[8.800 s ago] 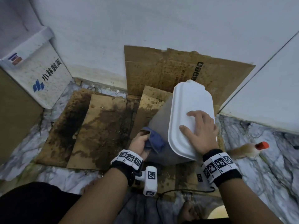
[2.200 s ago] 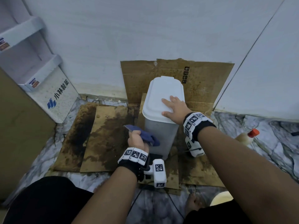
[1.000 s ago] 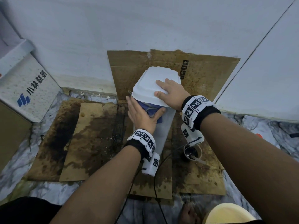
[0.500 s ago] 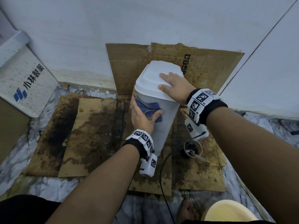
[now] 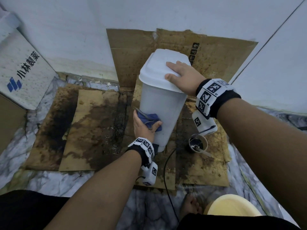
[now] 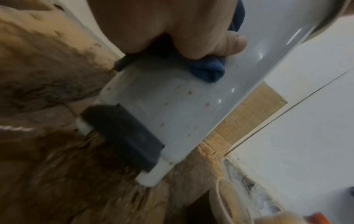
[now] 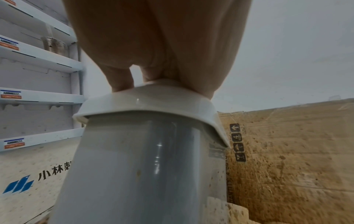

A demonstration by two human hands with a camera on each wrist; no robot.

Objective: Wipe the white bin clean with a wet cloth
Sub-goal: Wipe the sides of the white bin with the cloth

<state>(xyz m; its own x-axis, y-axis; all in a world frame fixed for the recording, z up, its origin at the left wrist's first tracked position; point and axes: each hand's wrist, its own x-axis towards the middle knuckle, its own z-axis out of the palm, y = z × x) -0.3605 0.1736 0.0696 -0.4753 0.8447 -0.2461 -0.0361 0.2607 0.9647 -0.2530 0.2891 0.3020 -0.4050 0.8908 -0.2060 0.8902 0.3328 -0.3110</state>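
The white bin point(image 5: 163, 103) stands upright on stained cardboard, lid point(image 5: 156, 70) closed. My right hand point(image 5: 181, 75) lies flat on the lid with straight fingers; in the right wrist view its fingertips point(image 7: 122, 81) rest on the lid point(image 7: 149, 100) above the bin wall point(image 7: 143, 166). My left hand point(image 5: 143, 128) holds a blue cloth point(image 5: 147, 118) against the bin's lower left side, thumb curled over it. In the left wrist view the cloth point(image 6: 206, 71) lies on the bin wall point(image 6: 182, 106), which has small brown specks, above the black pedal point(image 6: 124, 136).
Dirty cardboard point(image 5: 93, 127) covers the floor and another sheet point(image 5: 216, 52) leans on the wall. A white printed box point(image 5: 23, 75) stands at left. A small dark cup point(image 5: 197, 144), a cable point(image 5: 166, 166), a yellow basin point(image 5: 230, 206) and a bare foot point(image 5: 191, 205) are near.
My left hand has slid the cloth down the bin's side, from just under the lid to the lower half. The right hand has stayed on the lid.
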